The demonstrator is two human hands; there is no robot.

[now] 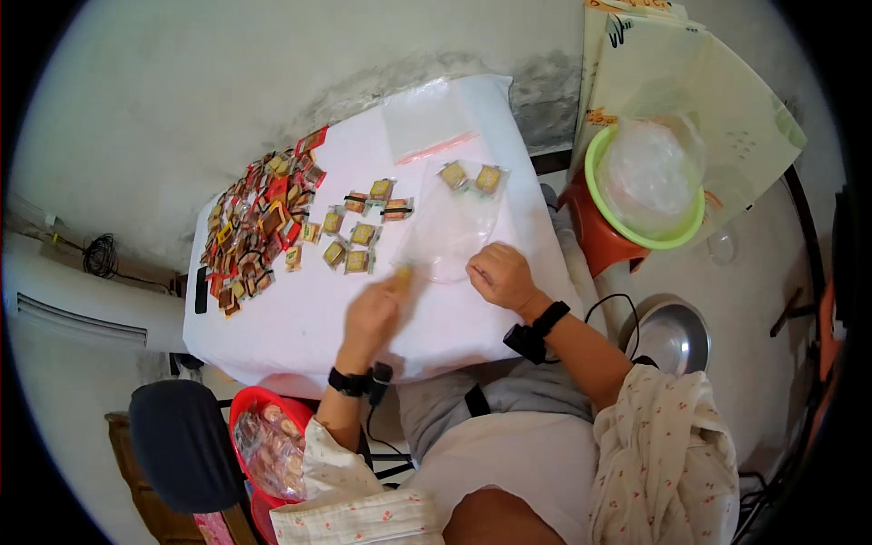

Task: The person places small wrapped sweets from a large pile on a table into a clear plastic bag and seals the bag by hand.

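Note:
My left hand [372, 318], smeared a little by motion, pinches a small yellow wrapped snack [402, 275] above the white tablecloth. My right hand [502, 275] is closed at the near edge of a clear plastic bag [445, 234] and appears to grip that edge. Two wrapped snacks [488, 178] lie in the far end of this bag. To the bag's left, several individually wrapped snacks [358, 262] are spread in a loose group. Farther left is a large heap of mixed wrapped snacks [259, 222] in red, brown and yellow.
Flat bags with a red strip [427, 123] lie at the table's far end. A black phone [201, 291] rests by the left edge. On the right, a green basin [643, 238] holds clear bags on a red stool; a metal basin [681, 336] sits below. A red basket [250, 400] stands lower left.

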